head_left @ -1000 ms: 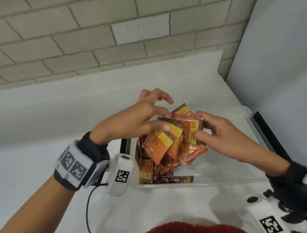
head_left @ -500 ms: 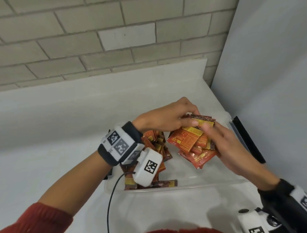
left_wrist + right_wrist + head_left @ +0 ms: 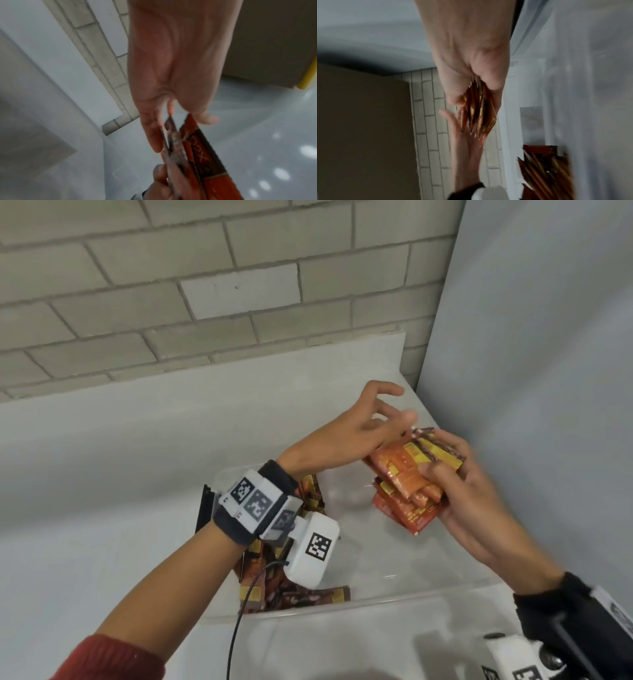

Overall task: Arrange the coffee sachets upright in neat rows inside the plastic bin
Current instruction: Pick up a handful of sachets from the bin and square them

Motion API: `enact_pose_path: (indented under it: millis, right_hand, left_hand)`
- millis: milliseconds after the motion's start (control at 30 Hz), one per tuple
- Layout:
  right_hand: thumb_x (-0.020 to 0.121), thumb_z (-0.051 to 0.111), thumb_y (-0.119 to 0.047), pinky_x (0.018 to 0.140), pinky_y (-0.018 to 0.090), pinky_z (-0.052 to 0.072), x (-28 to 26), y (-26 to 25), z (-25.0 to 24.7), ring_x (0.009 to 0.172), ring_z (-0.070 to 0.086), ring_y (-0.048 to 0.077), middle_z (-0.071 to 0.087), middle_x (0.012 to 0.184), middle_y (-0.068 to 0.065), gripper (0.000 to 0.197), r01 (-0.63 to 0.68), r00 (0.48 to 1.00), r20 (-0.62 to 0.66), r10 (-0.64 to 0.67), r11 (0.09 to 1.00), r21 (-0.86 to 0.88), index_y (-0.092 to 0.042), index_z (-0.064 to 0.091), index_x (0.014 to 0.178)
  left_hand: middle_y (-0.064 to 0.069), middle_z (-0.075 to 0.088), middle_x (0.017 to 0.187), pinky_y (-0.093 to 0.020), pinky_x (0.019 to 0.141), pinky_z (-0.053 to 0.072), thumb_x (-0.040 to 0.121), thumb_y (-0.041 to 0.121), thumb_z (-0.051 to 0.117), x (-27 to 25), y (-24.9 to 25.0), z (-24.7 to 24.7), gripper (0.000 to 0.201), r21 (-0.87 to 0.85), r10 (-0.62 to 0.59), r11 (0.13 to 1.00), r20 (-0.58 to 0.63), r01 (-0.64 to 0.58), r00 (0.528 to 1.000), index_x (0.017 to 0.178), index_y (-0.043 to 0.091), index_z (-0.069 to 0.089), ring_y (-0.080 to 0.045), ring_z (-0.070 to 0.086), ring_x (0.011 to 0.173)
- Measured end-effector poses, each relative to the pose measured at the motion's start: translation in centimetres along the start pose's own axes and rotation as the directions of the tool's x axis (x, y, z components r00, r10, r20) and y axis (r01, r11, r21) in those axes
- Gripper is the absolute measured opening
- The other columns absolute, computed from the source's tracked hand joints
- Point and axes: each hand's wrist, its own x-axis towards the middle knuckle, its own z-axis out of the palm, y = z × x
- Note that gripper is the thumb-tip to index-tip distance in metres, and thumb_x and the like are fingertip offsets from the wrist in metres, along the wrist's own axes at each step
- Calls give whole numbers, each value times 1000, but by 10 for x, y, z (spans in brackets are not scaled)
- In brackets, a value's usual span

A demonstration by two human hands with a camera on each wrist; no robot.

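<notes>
Orange coffee sachets [image 3: 409,479] sit bunched in the right hand [image 3: 469,494], fingers curled tight around them. Beside it, the left hand [image 3: 346,436] is spread open, touching the bunch's top. Below both hands, the plastic bin [image 3: 376,559] holds more sachets [image 3: 270,587] on the counter [image 3: 102,474].

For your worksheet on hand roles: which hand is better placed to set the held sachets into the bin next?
Right. The right hand already grips the sachets above the bin; the left hand is open, only touching their top edge.
</notes>
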Motion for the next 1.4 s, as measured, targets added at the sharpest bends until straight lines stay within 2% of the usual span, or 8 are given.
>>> enact_pose_path:
  millis: [167, 333, 533, 867, 967, 1067, 1167, 1400]
  right_hand:
    - [93, 51, -9, 92, 50, 51, 15, -23, -9, 116, 61, 34, 63, 126, 15, 42, 49, 996, -84, -27, 962, 270, -13, 45, 134]
    - [92, 52, -14, 87, 39, 56, 15, -38, 10, 119, 60, 30, 60, 130, 18, 51, 62, 996, 37, -81, 930, 361, -4, 42, 141]
    - [88, 59, -17, 81, 32, 57, 10, -27, 25, 112, 65, 26, 63, 125, 18, 61, 5, 992, 118, -51, 933, 361, 2, 35, 141]
    - [79, 63, -13, 99, 36, 50, 12, -2, 11, 114, 63, 21, 69, 117, 9, 66, 87, 994, 52, -98, 981, 175, -10, 35, 139]
    - [92, 54, -10, 93, 29, 47, 11, 3, 6, 108, 65, 11, 72, 109, -3, 45, 123, 992, 38, -122, 992, -40, -22, 40, 132]
    - [93, 53, -41, 88, 25, 44, 13, 5, -1, 108, 62, 2, 65, 117, -11, 30, 124, 992, 10, -126, 957, -263, -36, 47, 123]
    - [71, 57, -74, 84, 22, 50, 16, 9, -8, 121, 50, 7, 41, 129, -5, 59, 147, 976, -76, -202, 879, -453, -41, 49, 118]
    - [87, 62, -31, 79, 17, 50, 19, 11, -13, 105, 63, 3, 65, 116, -9, 40, 342, 931, 12, -364, 864, -369, -22, 52, 125]
  left_hand:
    - [-5, 29, 150, -41, 108, 41, 60, 67, 72, -8, -11, -2, 111, -181, 159, 972, 30, -151, 987, 145, 38, 6, -16, 42, 133]
    - [-6, 7, 160, -41, 119, 23, 52, 7, 91, -10, -7, 30, 149, -97, 303, 950, 58, -297, 951, 146, 32, -21, -13, 21, 145]
    - [-27, 37, 143, -45, 106, 43, 58, -24, 76, -4, 0, 33, 127, -338, 360, 852, -175, -400, 916, 145, 29, -1, -34, 51, 125]
    - [-6, 64, 119, -35, 92, 52, 83, 11, 70, 1, -18, 38, 75, -673, 36, 739, -17, -38, 999, 146, 9, 30, -21, 61, 114]
    - [-11, 59, 126, -54, 94, 50, 92, 1, 53, 1, -28, 40, 68, -704, 18, 710, -6, -18, 1000, 148, 29, 27, -30, 58, 117]
    - [-16, 57, 129, -68, 90, 45, 92, 1, 55, 0, -32, 38, 65, -746, 18, 666, 16, -1, 1000, 145, 32, 32, -41, 57, 116]
    - [-16, 56, 132, -65, 85, 49, 93, -5, 50, 0, -33, 37, 60, -765, 19, 644, 53, 28, 998, 141, 31, 39, -43, 57, 116]
    - [-10, 61, 126, -58, 82, 54, 87, -17, 48, 0, -37, 27, 71, -769, 15, 637, 84, 55, 996, 139, 32, 39, -37, 61, 113]
